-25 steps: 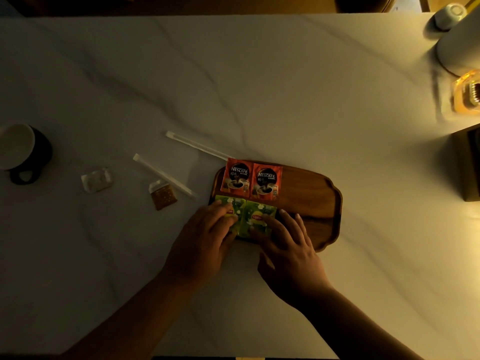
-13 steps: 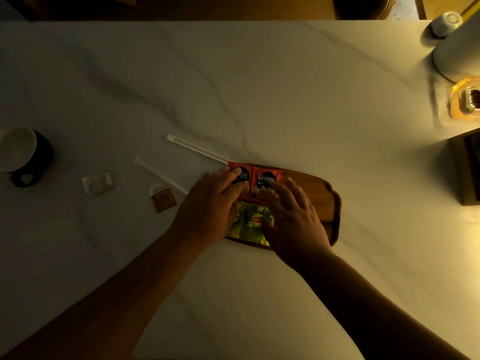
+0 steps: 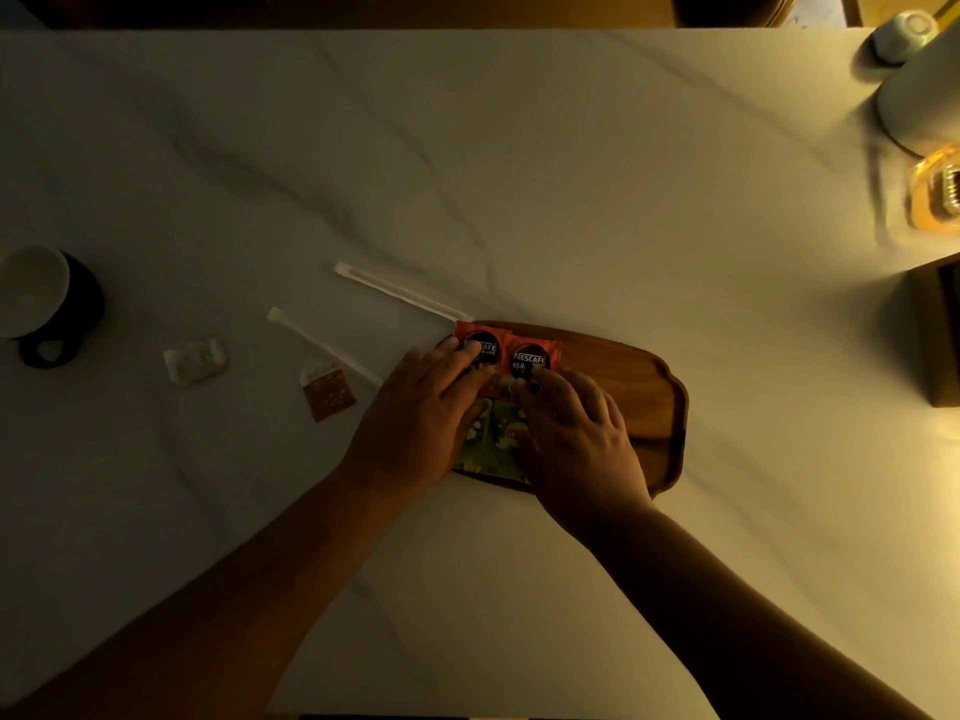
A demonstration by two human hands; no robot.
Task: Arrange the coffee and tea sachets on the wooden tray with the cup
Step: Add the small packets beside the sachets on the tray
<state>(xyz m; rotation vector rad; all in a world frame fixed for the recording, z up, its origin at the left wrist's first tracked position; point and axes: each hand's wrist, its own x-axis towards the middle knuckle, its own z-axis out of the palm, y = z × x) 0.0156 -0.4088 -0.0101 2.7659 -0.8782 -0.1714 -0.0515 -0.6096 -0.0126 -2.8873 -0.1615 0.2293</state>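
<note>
A dark brown wooden tray (image 3: pixel 639 402) with a scalloped right end lies on a pale marble-veined table (image 3: pixel 467 174) under dim, warm light. At the tray's left end, 2 red Nescafe coffee sachets (image 3: pixel 530 356) lie side by side along the far edge, and 2 green tea sachets (image 3: pixel 496 439) lie side by side just nearer the person, touching or nearly touching the red pair.

The left hand (image 3: pixel 421 413) lies palm down over the tray's left end, fingers stretched out flat and close together, fingertips resting on the left red sachet; it covers most of the left green sachet. The right hand (image 3: pixel 576 433) lies palm down beside it, fingers slightly spread and flat, fingertips on the lower edge of the right red sachet, palm over the right green sachet. Neither hand grips anything; both press flat.

The right half of the tray is bare wood. A black cup with a white inside (image 3: pixel 41 304) stands well apart at the table's left edge, off the tray. Between cup and tray lie a small white crumpled sachet (image 3: pixel 195 358), a small brown sachet (image 3: pixel 328 394), and 2 long white paper-wrapped sticks (image 3: pixel 400 293), one ending just at the tray's far left corner. At the far right stand a white cylinder (image 3: pixel 919 96), a small white cup (image 3: pixel 904 36), an amber glass object (image 3: pixel 935 194) and a dark box (image 3: pixel 935 330).
</note>
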